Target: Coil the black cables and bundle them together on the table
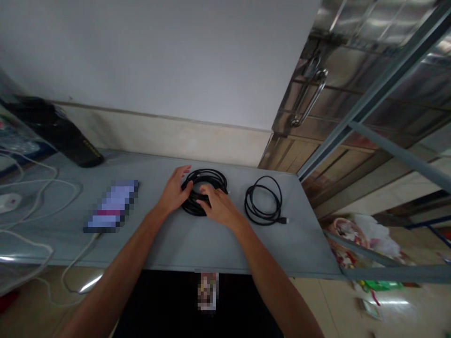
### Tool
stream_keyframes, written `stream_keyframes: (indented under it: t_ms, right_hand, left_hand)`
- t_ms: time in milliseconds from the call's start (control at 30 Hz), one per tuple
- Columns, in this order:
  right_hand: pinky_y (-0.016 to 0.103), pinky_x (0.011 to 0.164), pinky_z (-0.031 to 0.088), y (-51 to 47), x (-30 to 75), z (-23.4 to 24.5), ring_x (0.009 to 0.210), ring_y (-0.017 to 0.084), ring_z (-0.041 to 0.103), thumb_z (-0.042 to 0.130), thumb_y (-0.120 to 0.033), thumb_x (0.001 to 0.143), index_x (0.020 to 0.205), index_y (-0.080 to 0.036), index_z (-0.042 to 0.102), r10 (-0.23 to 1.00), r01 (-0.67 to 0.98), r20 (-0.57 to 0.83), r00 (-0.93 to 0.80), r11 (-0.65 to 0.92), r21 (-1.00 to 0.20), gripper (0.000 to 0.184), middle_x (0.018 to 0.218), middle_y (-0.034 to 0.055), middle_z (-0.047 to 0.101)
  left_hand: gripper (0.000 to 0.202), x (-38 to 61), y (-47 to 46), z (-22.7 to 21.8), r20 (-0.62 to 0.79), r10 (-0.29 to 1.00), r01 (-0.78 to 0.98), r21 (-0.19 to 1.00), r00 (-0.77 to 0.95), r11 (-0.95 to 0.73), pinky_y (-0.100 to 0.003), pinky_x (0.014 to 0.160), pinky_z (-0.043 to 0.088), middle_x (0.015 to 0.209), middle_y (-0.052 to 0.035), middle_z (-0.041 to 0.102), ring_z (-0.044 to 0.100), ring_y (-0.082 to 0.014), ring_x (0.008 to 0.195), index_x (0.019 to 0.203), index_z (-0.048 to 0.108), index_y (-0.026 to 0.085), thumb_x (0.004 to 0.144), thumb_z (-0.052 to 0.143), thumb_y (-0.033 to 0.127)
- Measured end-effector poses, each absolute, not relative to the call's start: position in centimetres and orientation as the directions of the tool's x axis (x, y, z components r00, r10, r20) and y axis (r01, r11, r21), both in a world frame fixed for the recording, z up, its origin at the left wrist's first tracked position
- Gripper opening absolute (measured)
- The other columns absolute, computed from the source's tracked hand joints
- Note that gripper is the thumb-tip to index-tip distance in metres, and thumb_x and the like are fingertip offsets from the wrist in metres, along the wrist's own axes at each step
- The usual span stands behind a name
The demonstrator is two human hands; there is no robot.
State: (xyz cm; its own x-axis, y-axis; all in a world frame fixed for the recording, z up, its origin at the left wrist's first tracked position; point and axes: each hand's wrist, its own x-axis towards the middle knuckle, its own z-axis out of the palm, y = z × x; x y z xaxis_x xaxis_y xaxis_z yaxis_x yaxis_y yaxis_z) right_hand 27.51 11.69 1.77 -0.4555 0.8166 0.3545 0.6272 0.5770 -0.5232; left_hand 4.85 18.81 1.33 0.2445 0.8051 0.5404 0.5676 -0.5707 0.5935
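Note:
A thick coil of black cable (210, 174) lies on the grey tabletop between my two hands. At the coil's left side is my left hand (175, 190), its fingers stretched out and its thumb apart, touching the loops. My right hand (220, 204) reaches over the lower right of the coil, fingers curled around the loops and tips toward the centre. Part of the coil is hidden under this hand. To the right, apart from both hands, lies a looser coil of black cable (249, 206) with a plug at its end.
Left on the grey table (169, 249) lies a phone (112, 206) with a cable attached. Beyond it stand a black bottle-like object (77, 145) and tangled white cables (44, 188). A wall (176, 126) borders the back. Metal frame bars (352, 124) rise at the right.

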Motion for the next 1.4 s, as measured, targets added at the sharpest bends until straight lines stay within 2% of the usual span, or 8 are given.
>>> stream_keyframes:
  t_ms: [133,200,300,467,700,967,1300,1400]
  right_hand:
    - [0.050,0.118,0.055,11.7,27.2,1.9,0.131,0.032,0.075,0.085,-0.061,0.103,0.150,-0.024,0.061,0.817,0.655,0.341,-0.465,0.576,-0.489,0.065,0.141,0.0129,0.078]
    - [0.051,0.116,0.056,11.7,27.1,2.1,0.128,0.033,0.076,0.091,-0.066,0.095,0.140,-0.026,0.069,0.802,0.663,0.326,-0.501,0.598,-0.450,0.065,0.133,0.0121,0.081]
    - [0.048,0.114,0.056,11.6,26.9,2.3,0.125,0.031,0.077,0.090,-0.060,0.098,0.128,-0.025,0.076,0.778,0.652,0.315,-0.544,0.628,-0.425,0.048,0.127,0.0103,0.083]
    - [0.047,0.115,0.055,11.4,26.9,2.0,0.126,0.029,0.077,0.086,-0.056,0.103,0.129,-0.028,0.078,0.777,0.643,0.322,-0.540,0.629,-0.438,0.039,0.129,0.0085,0.084]
    - [0.043,0.116,0.055,11.4,27.0,1.7,0.125,0.028,0.078,0.085,-0.055,0.104,0.130,-0.025,0.080,0.762,0.644,0.351,-0.544,0.647,-0.407,0.040,0.129,0.0098,0.084]
    - [0.041,0.115,0.056,11.6,27.0,1.6,0.123,0.028,0.079,0.084,-0.053,0.104,0.130,-0.020,0.082,0.748,0.633,0.358,-0.559,0.664,-0.399,0.042,0.128,0.0129,0.084]
    - [0.039,0.113,0.053,11.6,27.0,1.9,0.122,0.026,0.078,0.080,-0.054,0.107,0.130,-0.021,0.080,0.738,0.661,0.326,-0.591,0.674,-0.330,0.040,0.126,0.0089,0.085]
    - [0.042,0.114,0.053,11.0,28.1,3.0,0.123,0.028,0.076,0.084,-0.059,0.104,0.130,-0.020,0.079,0.745,0.683,0.362,-0.561,0.663,-0.307,0.047,0.126,0.0103,0.083]
  left_hand:
    - [0.055,4.7,19.0,1.1,0.507,0.819,0.582,0.593,0.268,-0.557,-0.061,0.125,0.054,0.149,-0.0189,0.071,0.070,-0.0370,0.139,0.151,0.064,0.016,0.100,0.057,0.034]
    - [0.053,4.8,18.9,1.1,0.494,0.827,0.588,0.595,0.269,-0.547,-0.060,0.127,0.052,0.149,-0.0181,0.072,0.069,-0.0371,0.141,0.147,0.067,0.016,0.097,0.056,0.032]
    - [0.052,4.9,18.7,1.4,0.488,0.831,0.589,0.599,0.268,-0.542,-0.058,0.128,0.052,0.148,-0.0161,0.074,0.070,-0.0359,0.140,0.143,0.070,0.018,0.095,0.056,0.030]
    - [0.046,4.8,18.5,1.6,0.510,0.819,0.589,0.588,0.263,-0.555,-0.057,0.125,0.054,0.139,-0.0156,0.077,0.072,-0.0349,0.133,0.136,0.074,0.019,0.095,0.056,0.030]
    - [0.046,4.9,18.8,1.2,0.454,0.867,0.594,0.646,0.207,-0.480,-0.059,0.124,0.055,0.141,-0.0152,0.080,0.074,-0.0366,0.132,0.137,0.076,0.020,0.097,0.063,0.040]
    - [0.050,5.1,18.4,1.9,0.402,0.889,0.624,0.643,0.220,-0.445,-0.055,0.125,0.055,0.144,-0.0146,0.079,0.074,-0.0344,0.134,0.140,0.076,0.018,0.098,0.059,0.038]
    - [0.048,5.0,18.5,1.5,0.445,0.871,0.582,0.659,0.211,-0.477,-0.054,0.123,0.057,0.142,-0.0155,0.080,0.075,-0.0339,0.134,0.136,0.077,0.016,0.097,0.058,0.034]
    - [0.047,5.0,18.5,1.5,0.448,0.873,0.575,0.669,0.195,-0.471,-0.055,0.123,0.056,0.142,-0.0148,0.080,0.075,-0.0336,0.134,0.136,0.078,0.018,0.096,0.059,0.034]
